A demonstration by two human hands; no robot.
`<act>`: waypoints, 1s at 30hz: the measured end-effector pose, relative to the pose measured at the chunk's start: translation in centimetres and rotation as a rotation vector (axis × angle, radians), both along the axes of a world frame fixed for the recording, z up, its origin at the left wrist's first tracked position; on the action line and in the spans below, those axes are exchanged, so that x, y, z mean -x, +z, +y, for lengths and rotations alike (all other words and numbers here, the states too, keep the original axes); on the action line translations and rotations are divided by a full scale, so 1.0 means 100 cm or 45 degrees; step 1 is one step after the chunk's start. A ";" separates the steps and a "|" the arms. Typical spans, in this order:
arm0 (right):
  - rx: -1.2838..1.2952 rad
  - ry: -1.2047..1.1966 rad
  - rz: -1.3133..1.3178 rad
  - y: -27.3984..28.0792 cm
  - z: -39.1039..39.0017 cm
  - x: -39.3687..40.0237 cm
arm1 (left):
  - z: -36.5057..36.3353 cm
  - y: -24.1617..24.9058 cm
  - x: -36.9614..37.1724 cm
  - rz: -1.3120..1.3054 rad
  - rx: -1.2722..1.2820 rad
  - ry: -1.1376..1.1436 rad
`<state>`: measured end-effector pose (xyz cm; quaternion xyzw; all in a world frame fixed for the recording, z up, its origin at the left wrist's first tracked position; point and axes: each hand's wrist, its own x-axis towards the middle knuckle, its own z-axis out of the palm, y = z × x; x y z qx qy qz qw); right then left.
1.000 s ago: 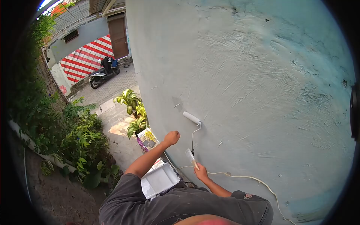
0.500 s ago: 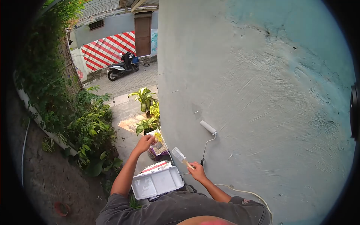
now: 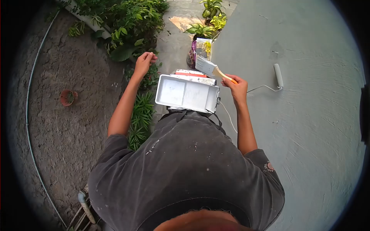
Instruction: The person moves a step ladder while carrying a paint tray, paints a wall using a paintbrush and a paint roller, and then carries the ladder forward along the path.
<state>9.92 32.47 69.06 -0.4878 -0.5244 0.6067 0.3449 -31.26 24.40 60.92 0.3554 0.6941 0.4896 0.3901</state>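
My right hand point(image 3: 235, 86) grips the wooden handle of a paintbrush point(image 3: 207, 66), its wide bristles pale with paint and pointing up and left. Below the brush is a white paint tray point(image 3: 172, 90) in front of my body, with white paint in its two sections. Out to the left, over the greenery, my left hand point(image 3: 145, 63) has its fingers curled together, and nothing shows in them. A paint roller point(image 3: 278, 77) with a bent wire frame rests against the grey wall point(image 3: 308, 96), right of my right hand.
Potted plants point(image 3: 198, 29) stand beyond the tray near the wall. Nails point(image 3: 275, 122) stick out of the wall. A cable point(image 3: 228, 115) runs beside the tray. Leafy bushes point(image 3: 133, 23), bare soil point(image 3: 77, 127), a clay pot point(image 3: 68, 97) and a thin pipe point(image 3: 27, 111) lie left.
The head view has tilted downward, bringing my shirt and the soil further into view. The brush stays in my right hand. My left hand now appears farther left of the tray.
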 end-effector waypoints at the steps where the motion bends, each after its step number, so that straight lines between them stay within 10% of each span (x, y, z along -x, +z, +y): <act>1: -0.033 0.013 0.023 -0.002 0.001 0.003 | -0.012 -0.008 0.002 -0.005 0.021 0.017; 12: -0.373 0.483 -0.475 0.010 -0.011 0.054 | -0.073 -0.065 -0.037 -0.523 0.639 -0.273; 30: -0.840 0.916 -0.409 -0.034 -0.043 0.141 | -0.093 -0.073 -0.066 -0.713 0.419 -0.037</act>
